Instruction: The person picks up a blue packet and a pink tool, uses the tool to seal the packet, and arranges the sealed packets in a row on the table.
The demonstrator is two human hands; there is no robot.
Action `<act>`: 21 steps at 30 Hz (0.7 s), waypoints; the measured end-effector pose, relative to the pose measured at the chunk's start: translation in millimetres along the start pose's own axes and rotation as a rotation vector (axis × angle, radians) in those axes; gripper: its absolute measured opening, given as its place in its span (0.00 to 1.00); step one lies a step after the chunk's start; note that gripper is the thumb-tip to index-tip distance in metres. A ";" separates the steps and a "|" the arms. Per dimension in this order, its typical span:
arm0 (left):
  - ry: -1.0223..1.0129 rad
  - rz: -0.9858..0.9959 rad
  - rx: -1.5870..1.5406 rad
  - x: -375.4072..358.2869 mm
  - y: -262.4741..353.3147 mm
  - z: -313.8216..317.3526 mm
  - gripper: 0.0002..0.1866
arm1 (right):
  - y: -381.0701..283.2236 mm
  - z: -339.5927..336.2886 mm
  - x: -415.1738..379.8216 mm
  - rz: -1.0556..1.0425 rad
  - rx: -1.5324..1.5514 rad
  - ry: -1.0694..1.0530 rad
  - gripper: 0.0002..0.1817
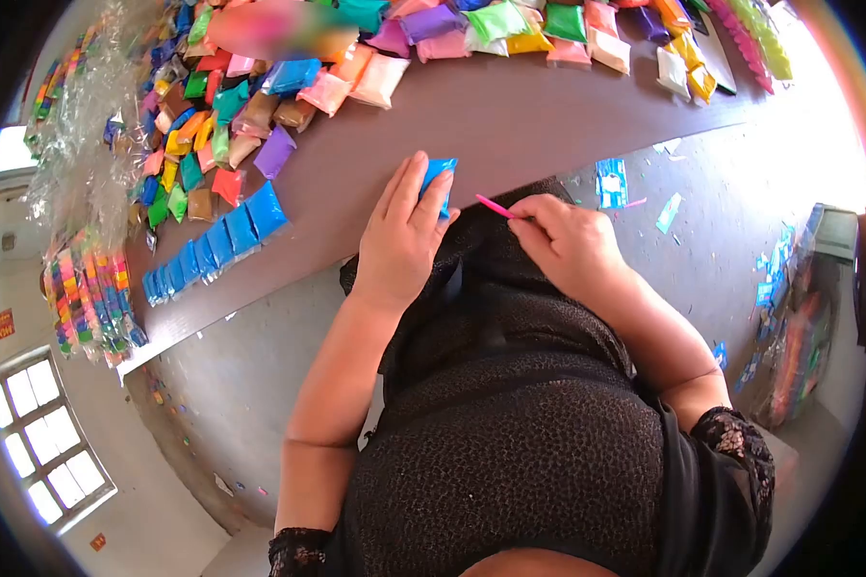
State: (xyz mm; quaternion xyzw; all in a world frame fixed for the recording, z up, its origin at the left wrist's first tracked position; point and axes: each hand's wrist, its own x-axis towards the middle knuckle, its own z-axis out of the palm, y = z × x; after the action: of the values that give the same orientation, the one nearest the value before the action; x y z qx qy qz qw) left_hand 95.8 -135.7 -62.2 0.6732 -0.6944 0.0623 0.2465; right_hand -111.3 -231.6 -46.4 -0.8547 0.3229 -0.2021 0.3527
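Observation:
My left hand (394, 236) lies over a small blue packet (437, 183) at the table's near edge, its fingers stretched across it and its thumb alongside, holding it. Part of that packet is hidden under the fingers. In my right hand (568, 236), thumb and fingers pinch a thin pink plastic stick (494, 206). The stick's tip points left toward the packet, with a small gap between. To the left, a row of blue packets (219, 240) lies overlapping on the brown table (356, 144).
A large pile of colourful packets (275, 152) covers the table's left and far side. Clear plastic wrap (96, 125) and bundled multicoloured strips (89, 293) hang at the left edge. Blue wrapper scraps (610, 183) litter the floor to the right. One area at the top is blurred.

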 end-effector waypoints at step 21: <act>-0.111 0.085 -0.229 42.7 23.4 19.0 0.15 | 37.7 12.0 18.6 -0.132 0.124 0.298 0.13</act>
State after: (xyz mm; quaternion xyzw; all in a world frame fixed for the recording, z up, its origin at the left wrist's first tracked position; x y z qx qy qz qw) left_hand 69.5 -180.3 -54.8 0.6131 -0.7374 -0.0442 0.2801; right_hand -106.6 -259.3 -79.9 -0.8111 0.3018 -0.3688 0.3390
